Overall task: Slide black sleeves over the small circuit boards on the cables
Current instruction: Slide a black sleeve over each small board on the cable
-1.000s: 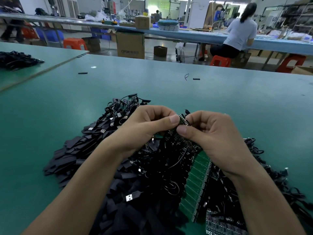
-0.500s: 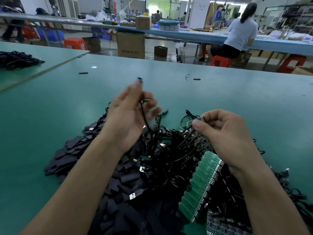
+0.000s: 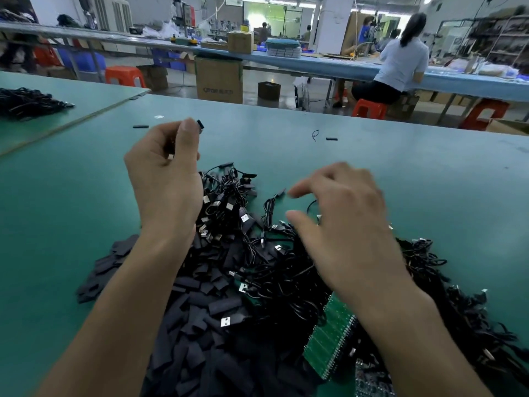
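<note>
Left hand (image 3: 166, 179) up with a cable end (image 3: 200, 125); right hand (image 3: 346, 224) over the cables (image 3: 257, 253)
Left hand was raised above the bench (image 3: 386, 167) middle, fingers curled, thumb and forefinger pinching the small black cable end (a metal plug (image 3: 171, 157) glinted in the palm). Right hand hovered, blurred, over the tangled pile, fingers spread and loosely bent, gripping nothing. Loose black sleeves (image 3: 189, 325) lay heaped toward the near edge, left of the cables; a green circuit board panel (image 3: 332, 336) lay among the cables by the right wrist
</note>
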Demonstrator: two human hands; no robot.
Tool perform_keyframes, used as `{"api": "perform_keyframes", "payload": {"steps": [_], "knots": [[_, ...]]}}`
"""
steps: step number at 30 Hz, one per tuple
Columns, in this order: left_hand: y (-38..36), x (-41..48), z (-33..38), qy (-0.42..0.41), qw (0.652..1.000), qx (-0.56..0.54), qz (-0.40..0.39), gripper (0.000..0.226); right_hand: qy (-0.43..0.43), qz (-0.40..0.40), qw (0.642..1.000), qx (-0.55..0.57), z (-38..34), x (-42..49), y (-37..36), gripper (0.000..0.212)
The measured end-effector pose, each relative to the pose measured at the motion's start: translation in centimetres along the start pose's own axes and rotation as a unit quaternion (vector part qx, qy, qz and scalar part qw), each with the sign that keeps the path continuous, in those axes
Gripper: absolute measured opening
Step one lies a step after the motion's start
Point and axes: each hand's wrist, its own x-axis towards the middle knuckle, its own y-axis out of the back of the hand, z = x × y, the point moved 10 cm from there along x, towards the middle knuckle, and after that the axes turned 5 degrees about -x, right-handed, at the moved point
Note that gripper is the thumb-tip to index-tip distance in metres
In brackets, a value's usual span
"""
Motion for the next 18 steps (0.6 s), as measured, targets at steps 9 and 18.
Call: {"api": "perform_keyframes", "payload": {"steps": [9,18], "knots": [[0.2,0.4,-1.4,0.023,0.999,0.035,0.013,0.023,0.210,-0.353,0.909,-0.065,-8.1,-3.6,-12.5,0.008],[-0.5,-0.1,-1.2,0.014,1.000,0.006,-0.023,0.011,0.209,-0.331,0.918,-0.059,-7.7,-4.1,-13.1,0.023]]}}
